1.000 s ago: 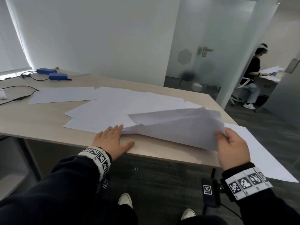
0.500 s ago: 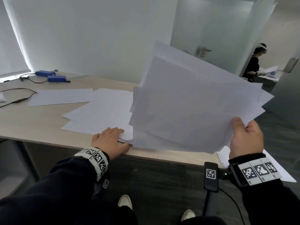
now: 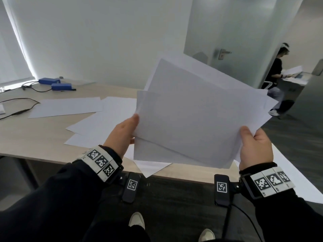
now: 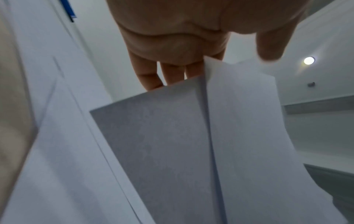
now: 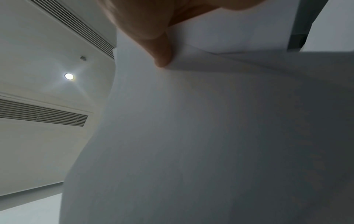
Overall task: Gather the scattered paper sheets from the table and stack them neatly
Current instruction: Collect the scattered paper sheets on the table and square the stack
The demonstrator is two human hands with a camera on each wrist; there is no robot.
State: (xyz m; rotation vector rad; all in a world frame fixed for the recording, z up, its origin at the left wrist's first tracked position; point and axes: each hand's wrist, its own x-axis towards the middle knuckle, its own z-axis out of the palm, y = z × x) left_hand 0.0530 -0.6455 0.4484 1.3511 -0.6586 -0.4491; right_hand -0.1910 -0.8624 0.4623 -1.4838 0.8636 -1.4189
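My left hand (image 3: pixel 122 135) and right hand (image 3: pixel 253 149) hold the fanned sheaf of sheets (image 3: pixel 195 119) between them above the table's (image 3: pixel 26 137) near edge; more loose sheets (image 3: pixel 97 126) lie behind, leftward.

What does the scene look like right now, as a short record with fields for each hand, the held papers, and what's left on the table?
left hand: grips the bundle's left edge
right hand: grips its right edge
held sheets: lifted above the table, fanned, edges uneven
loose sheets: several lying on the table
blue boxes: far left, cabled
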